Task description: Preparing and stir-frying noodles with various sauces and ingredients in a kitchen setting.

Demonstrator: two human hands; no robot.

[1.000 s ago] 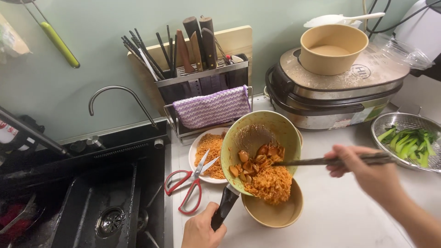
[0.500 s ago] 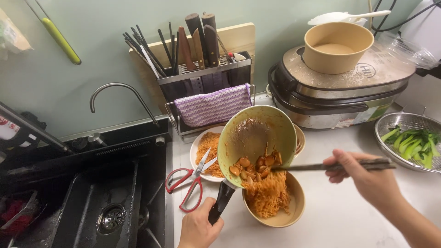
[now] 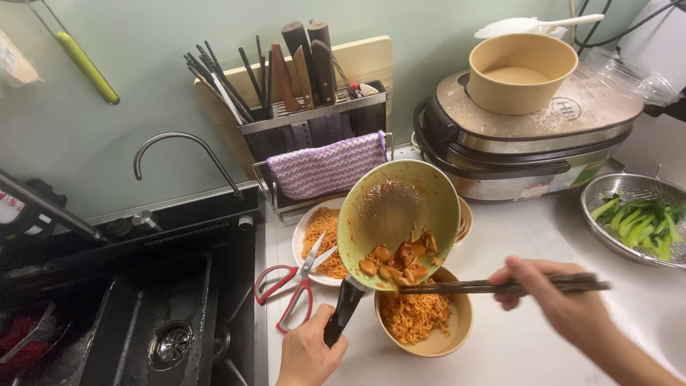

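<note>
My left hand [image 3: 306, 354] grips the black handle of a small green pan [image 3: 389, 211], tipped steeply over a tan paper bowl [image 3: 457, 336]. Orange noodles [image 3: 414, 318] lie in the bowl. Brown sausage slices [image 3: 400, 261] cling to the pan's lower rim. My right hand [image 3: 564, 304] holds dark chopsticks [image 3: 500, 287] level, their tips at the pan's lower edge just above the bowl.
A white plate of noodles [image 3: 318, 239] with red-handled scissors [image 3: 293, 286] across it sits left of the pan. A black sink [image 3: 143, 314] and tap [image 3: 182, 146] lie left. Behind stand a knife rack [image 3: 314, 114], a cooker [image 3: 529, 150] bearing a tan bowl [image 3: 522, 71], and a greens strainer [image 3: 632, 214].
The pan has tipped steeper and the noodles have slid out of it into the paper bowl. Only the sausage slices stay in the pan. The chopsticks dropped to the pan's lower rim.
</note>
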